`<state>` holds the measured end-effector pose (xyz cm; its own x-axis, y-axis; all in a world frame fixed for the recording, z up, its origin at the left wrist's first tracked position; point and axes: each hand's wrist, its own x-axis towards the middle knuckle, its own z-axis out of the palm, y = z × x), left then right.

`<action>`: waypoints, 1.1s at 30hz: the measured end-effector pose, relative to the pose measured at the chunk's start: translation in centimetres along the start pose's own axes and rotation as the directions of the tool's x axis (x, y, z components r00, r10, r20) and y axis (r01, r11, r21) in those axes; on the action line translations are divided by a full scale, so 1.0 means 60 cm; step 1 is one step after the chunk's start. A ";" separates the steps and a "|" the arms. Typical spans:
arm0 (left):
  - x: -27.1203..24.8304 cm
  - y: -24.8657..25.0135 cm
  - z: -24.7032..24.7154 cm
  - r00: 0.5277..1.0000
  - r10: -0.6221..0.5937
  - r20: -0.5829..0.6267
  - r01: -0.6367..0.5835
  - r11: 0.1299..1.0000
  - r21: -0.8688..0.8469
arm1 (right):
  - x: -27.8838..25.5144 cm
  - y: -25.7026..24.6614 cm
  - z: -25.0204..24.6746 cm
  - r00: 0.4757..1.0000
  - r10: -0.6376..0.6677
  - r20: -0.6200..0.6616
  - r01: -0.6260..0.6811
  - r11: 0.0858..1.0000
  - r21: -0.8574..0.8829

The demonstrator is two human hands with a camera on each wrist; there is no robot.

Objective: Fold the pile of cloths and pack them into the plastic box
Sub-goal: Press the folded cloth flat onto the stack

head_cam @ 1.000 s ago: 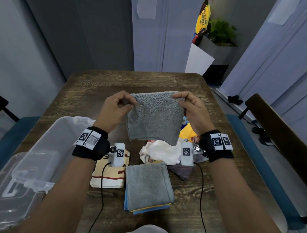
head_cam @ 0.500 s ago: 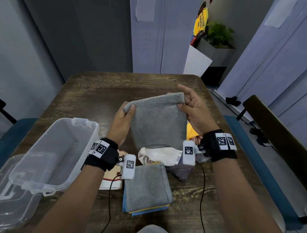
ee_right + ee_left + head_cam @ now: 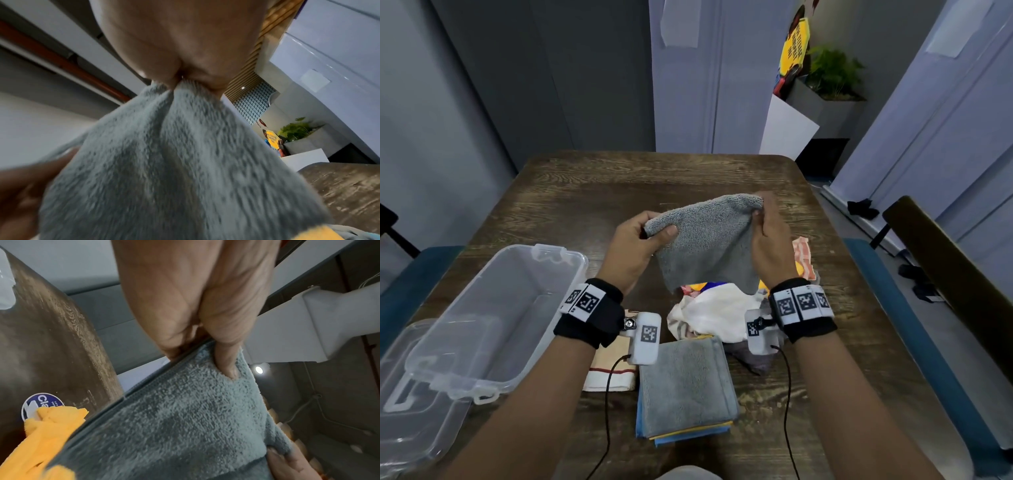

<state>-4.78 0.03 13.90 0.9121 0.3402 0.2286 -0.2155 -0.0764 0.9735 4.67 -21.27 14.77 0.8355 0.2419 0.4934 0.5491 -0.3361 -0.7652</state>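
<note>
Grey terry cloth [image 3: 709,240]: held above brown wooden table [image 3: 592,192], left hand [image 3: 635,245] pinching left corner, right hand [image 3: 770,240] pinching right corner. Clear plastic box [image 3: 493,318]: near left.

Head view: the cloth [image 3: 705,243] covers the fingertips of the right hand [image 3: 770,246] at its far corner. The cloth and the right wrist camera [image 3: 758,330] hide much of the loose pile [image 3: 717,315]. The left wrist camera [image 3: 645,337] covers the top of the striped cloth [image 3: 611,371].

Stack [image 3: 685,387]: below the grey top layer only yellow and blue edges show; count unclear.

Lid [image 3: 407,428]: cut by the left edge, partly behind the box [image 3: 493,298].

Poster [image 3: 795,42]: text too small to read.

Left wrist view: a yellow cloth [image 3: 49,431] covers part of a sticker [image 3: 39,402]; only "Cla" is legible.

Right wrist view: cloth smeared; left hand [image 3: 22,191] a dark blur, lower left.
</note>
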 end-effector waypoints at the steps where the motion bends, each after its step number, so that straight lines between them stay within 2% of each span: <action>1: -0.002 0.000 0.001 0.999 0.046 -0.002 -0.046 0.996 0.081 | -0.005 0.001 0.006 1.000 -0.005 -0.029 0.004 1.000 -0.030; 3: -0.004 0.000 0.007 0.986 0.164 -0.013 -0.152 0.936 0.318 | -0.015 0.005 0.017 0.996 -0.034 -0.083 0.027 0.996 -0.085; 5: -0.008 -0.004 0.019 0.976 0.210 -0.061 -0.154 0.857 0.491 | -0.022 0.010 0.026 0.993 -0.055 -0.109 0.041 0.991 -0.130; 8: -0.016 -0.020 0.032 0.944 0.283 -0.171 -0.127 0.788 0.603 | -0.030 0.017 0.034 0.992 -0.075 -0.105 0.059 0.986 -0.154; 11: -0.024 -0.042 0.034 0.943 0.286 -0.169 -0.112 0.752 0.650 | -0.036 0.029 0.037 0.994 -0.079 -0.080 0.068 0.989 -0.135; 15: -0.032 -0.054 0.029 0.971 0.183 -0.153 -0.039 0.754 0.655 | -0.047 0.049 0.041 1.000 0.008 0.004 -0.008 0.988 -0.154; 18: -0.039 -0.057 0.032 0.987 0.106 -0.123 -0.008 0.787 0.617 | -0.060 0.062 0.044 0.996 0.083 0.038 -0.077 0.987 -0.144; 23: -0.073 -0.092 0.031 0.988 -0.032 -0.149 0.112 0.818 0.564 | -0.111 0.090 0.058 0.961 0.247 0.128 -0.218 0.954 -0.208; 27: -0.129 -0.155 0.028 0.967 -0.219 -0.131 0.254 0.781 0.570 | -0.181 0.122 0.079 0.891 0.382 0.245 -0.283 0.890 -0.358; 29: -0.162 -0.196 0.022 0.937 -0.324 -0.129 0.335 0.736 0.588 | -0.220 0.138 0.092 0.833 0.459 0.308 -0.310 0.849 -0.428; 33: -0.218 -0.269 0.010 0.862 -0.482 -0.156 0.455 0.602 0.656 | -0.289 0.164 0.122 0.734 0.537 0.417 -0.360 0.827 -0.431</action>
<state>-13.01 -3.75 -4.81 0.8360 0.4761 -0.2728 0.5141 -0.5059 0.6926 -4.59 -22.12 -4.33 0.8995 0.3767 -0.2212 0.1616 -0.7574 -0.6326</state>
